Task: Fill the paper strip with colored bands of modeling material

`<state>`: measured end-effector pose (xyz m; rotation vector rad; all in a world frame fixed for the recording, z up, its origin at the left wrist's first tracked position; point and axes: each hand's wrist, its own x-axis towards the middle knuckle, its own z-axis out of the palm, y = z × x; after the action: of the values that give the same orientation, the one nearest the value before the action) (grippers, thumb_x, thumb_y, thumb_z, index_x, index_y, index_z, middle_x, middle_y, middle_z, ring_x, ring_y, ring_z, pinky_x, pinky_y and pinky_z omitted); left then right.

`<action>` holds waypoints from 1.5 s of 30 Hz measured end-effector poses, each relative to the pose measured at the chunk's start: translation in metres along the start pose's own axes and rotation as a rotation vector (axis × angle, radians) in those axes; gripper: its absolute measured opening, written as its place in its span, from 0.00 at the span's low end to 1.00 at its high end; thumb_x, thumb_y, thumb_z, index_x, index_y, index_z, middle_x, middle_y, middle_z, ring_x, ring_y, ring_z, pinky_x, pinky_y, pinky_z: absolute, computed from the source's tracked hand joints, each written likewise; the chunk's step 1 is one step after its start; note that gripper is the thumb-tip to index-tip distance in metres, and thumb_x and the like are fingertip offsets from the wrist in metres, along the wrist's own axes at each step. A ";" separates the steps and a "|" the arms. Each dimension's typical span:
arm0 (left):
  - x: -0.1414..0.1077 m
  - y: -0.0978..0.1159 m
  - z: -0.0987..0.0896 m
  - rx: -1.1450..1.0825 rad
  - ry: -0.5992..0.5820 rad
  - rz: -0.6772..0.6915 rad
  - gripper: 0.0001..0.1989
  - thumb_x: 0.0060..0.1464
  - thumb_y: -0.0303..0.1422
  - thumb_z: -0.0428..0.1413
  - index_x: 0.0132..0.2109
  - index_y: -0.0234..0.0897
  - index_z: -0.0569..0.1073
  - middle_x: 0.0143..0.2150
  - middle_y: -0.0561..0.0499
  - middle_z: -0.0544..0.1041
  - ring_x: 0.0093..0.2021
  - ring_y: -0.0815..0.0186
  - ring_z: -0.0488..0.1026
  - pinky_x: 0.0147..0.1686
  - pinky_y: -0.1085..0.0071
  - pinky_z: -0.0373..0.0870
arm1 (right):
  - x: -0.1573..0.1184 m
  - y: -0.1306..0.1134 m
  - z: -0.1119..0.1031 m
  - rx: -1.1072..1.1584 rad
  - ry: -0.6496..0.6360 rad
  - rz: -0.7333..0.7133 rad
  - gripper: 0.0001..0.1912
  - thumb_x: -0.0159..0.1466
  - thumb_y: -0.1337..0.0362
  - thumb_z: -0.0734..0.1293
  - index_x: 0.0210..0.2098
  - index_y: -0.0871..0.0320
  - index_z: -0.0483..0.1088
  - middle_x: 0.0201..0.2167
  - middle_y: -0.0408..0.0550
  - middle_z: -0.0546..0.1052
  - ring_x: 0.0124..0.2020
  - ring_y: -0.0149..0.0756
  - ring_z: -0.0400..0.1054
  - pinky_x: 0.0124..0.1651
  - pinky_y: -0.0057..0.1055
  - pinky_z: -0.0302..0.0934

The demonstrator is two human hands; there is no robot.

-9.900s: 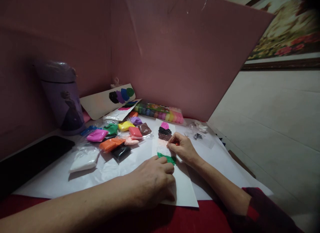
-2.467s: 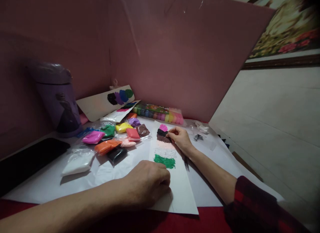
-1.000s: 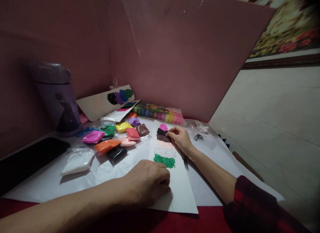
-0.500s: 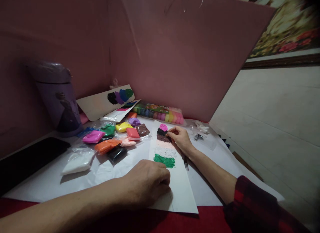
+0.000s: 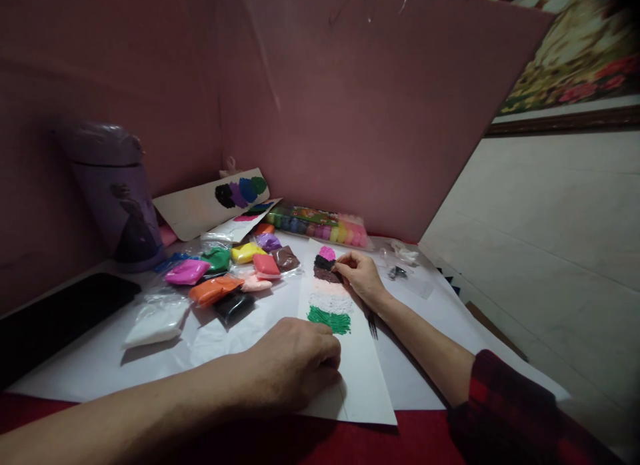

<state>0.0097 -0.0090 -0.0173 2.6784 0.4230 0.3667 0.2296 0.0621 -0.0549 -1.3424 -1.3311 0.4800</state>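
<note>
A long white card lies in front of me with bands of modelling clay pressed on it. From the far end come pink clay, black clay, brown clay, pale peach clay, white clay and green clay. My right hand pinches at the right edge of the black and brown bands; what its fingertips hold, if anything, cannot be made out. Curled closed, my left hand rests on the card below the green band, its fingertips hidden. Dark fork tines show beside my right forearm.
Bagged clay in several colours, including an orange packet and a white packet, lies left of the card. Behind are a pack of coloured clay and a painted card. A purple tumbler and a black slab stand left.
</note>
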 end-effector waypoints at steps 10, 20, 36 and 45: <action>0.002 -0.001 -0.001 0.005 -0.009 0.002 0.05 0.50 0.27 0.52 0.30 0.35 0.72 0.30 0.52 0.73 0.28 0.70 0.67 0.27 0.74 0.57 | 0.000 0.000 -0.001 -0.022 0.000 -0.014 0.01 0.49 0.66 0.66 0.23 0.58 0.69 0.19 0.42 0.74 0.21 0.32 0.64 0.25 0.27 0.55; -0.001 0.001 -0.001 0.015 -0.009 -0.002 0.04 0.51 0.27 0.52 0.31 0.35 0.72 0.30 0.52 0.74 0.29 0.70 0.68 0.28 0.74 0.58 | -0.001 -0.001 0.000 0.009 0.000 -0.013 0.02 0.49 0.66 0.66 0.23 0.57 0.68 0.20 0.43 0.75 0.22 0.33 0.66 0.25 0.28 0.56; 0.000 0.001 0.000 0.003 0.004 0.000 0.04 0.51 0.26 0.52 0.30 0.34 0.72 0.30 0.52 0.74 0.29 0.70 0.68 0.28 0.75 0.59 | -0.006 -0.004 0.002 -0.027 -0.022 -0.061 0.02 0.50 0.66 0.66 0.23 0.57 0.68 0.20 0.43 0.75 0.22 0.32 0.66 0.23 0.26 0.57; -0.001 -0.001 0.000 0.028 0.027 -0.019 0.06 0.53 0.29 0.52 0.29 0.35 0.70 0.29 0.53 0.74 0.29 0.69 0.68 0.27 0.74 0.58 | -0.016 -0.017 0.005 -0.043 -0.066 -0.096 0.03 0.51 0.65 0.66 0.23 0.57 0.68 0.20 0.42 0.75 0.23 0.34 0.68 0.26 0.28 0.61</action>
<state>0.0084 -0.0079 -0.0179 2.6978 0.4643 0.3941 0.2131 0.0453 -0.0479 -1.3011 -1.4606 0.4355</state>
